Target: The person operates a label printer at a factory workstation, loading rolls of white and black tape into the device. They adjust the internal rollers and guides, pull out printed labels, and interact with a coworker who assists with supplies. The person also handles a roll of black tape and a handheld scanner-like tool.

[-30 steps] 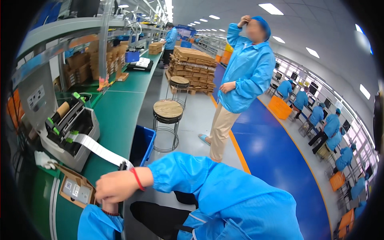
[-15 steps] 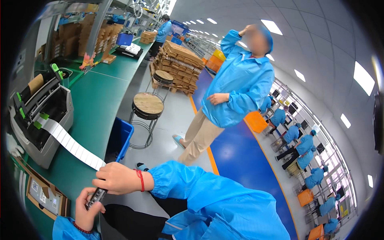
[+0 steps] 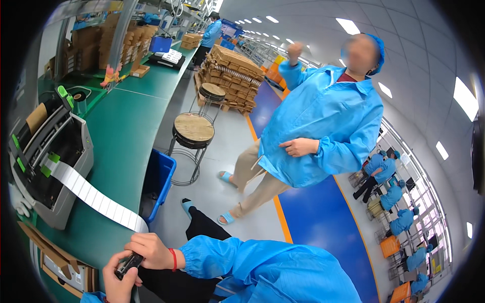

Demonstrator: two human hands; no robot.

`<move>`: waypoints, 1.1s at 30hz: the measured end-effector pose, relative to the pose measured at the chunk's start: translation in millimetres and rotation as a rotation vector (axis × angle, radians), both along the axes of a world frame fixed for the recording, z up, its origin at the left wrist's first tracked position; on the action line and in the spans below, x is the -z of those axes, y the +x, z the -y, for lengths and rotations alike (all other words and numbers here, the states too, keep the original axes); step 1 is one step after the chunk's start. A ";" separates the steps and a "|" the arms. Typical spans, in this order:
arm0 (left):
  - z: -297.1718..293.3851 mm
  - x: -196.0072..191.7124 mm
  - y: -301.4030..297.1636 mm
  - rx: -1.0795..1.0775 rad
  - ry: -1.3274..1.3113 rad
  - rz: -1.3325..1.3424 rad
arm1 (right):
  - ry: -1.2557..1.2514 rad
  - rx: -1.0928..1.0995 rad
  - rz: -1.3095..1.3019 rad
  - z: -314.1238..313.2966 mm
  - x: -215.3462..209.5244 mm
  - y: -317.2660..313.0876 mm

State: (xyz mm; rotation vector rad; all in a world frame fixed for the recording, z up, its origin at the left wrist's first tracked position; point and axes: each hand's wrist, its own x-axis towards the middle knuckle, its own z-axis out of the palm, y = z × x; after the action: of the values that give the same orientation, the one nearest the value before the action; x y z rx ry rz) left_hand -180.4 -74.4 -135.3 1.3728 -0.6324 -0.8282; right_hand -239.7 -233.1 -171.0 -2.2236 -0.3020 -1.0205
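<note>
My left hand is closed round a small black rectangular part, its thumb and fingers on either side. My right hand, with a red cord at the wrist, is closed at the upper end of the same part, and its fingertips cover that end. A strip of blank white labels curves out of the label printer over the green bench. The strip's loose end lies just beyond my right knuckles.
An open carton with a grey device sits beside my left hand. A blue bin stands by the green bench. Beyond are round stools and stacked flat cardboard. A person in a blue jacket stands in the aisle.
Both hands have moved slightly lower with the black part, whose face has tilted and looks darker. The standing person has come nearer and lowered the raised hand from the head. My view has shifted.
</note>
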 end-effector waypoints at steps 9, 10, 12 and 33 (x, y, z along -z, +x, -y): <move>-1.0 -4.3 0.2 0.013 -0.004 -0.003 | 0.050 0.046 0.016 -4.7 3.4 2.0; -0.6 -5.5 0.3 0.012 -0.003 -0.001 | 0.042 0.022 0.002 -1.9 2.6 1.6; 0.2 -6.7 -1.7 0.012 0.005 -0.002 | 0.027 -0.010 -0.015 1.9 2.3 1.6; 0.1 -8.8 -15.4 -0.182 0.100 0.740 | 0.086 0.041 0.075 -6.9 4.0 0.2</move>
State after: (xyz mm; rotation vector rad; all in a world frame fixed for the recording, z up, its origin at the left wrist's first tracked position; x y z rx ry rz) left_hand -195.8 -74.5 -126.5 1.8061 -1.0171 -0.1821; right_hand -239.6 -226.2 -175.0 -2.1260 -0.2413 -1.1201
